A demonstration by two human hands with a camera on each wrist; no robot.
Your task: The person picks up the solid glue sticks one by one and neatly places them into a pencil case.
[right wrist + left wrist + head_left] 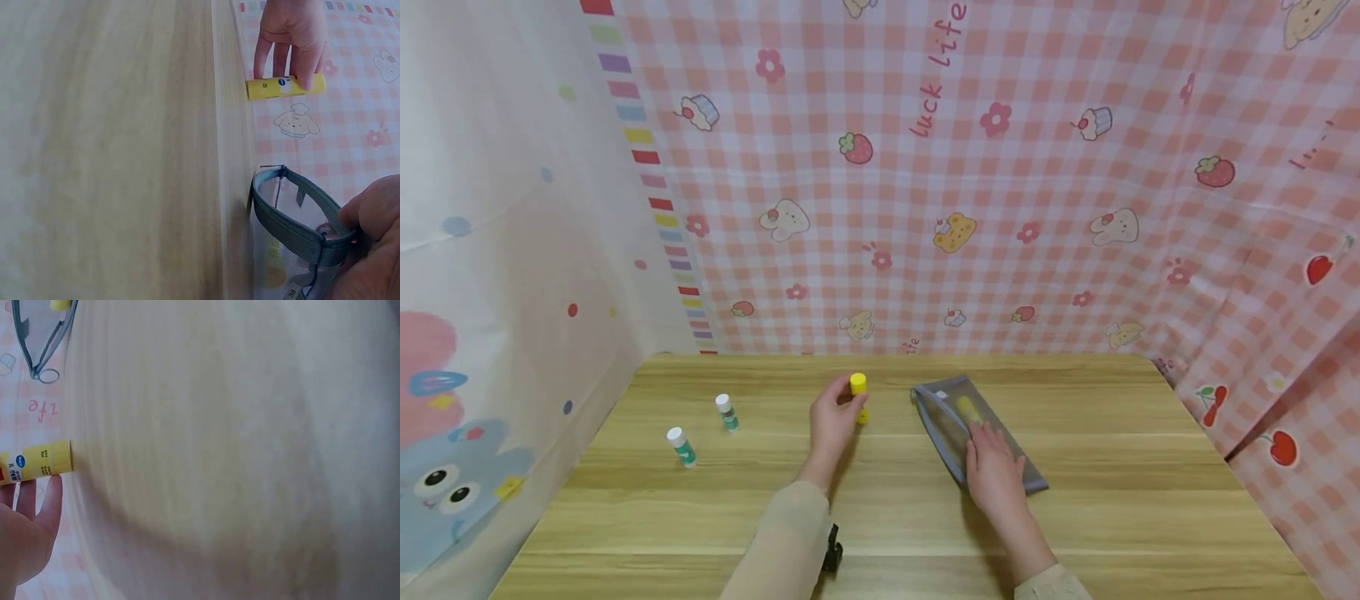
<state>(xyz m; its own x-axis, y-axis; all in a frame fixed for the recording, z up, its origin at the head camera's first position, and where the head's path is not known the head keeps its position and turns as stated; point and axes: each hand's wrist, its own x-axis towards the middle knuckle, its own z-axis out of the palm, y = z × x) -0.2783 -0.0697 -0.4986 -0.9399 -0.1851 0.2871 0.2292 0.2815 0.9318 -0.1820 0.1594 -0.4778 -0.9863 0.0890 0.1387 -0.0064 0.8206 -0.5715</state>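
My left hand (pixel 833 423) grips a yellow glue stick (pixel 858 384) by its middle, upright at the table's back half. Its printed label shows in the left wrist view, where the glue stick (pixel 39 461) lies across the fingers (pixel 52 503). To the right, a grey-edged mesh zip pouch (pixel 942 429) lies slanted on the table under my right hand (pixel 996 473). The right wrist view shows that hand (pixel 372 244) pinching the rim of the pouch (pixel 290 234), whose mouth gapes. Through the mesh a yellow glue stick (pixel 274 265) is visible inside.
Two green glue sticks with white caps, a nearer one (pixel 682 447) and a farther one (pixel 727 413), stand at the left of the wooden table (pixel 880 533). A pink checked curtain (pixel 880 208) hangs behind the table's back edge.
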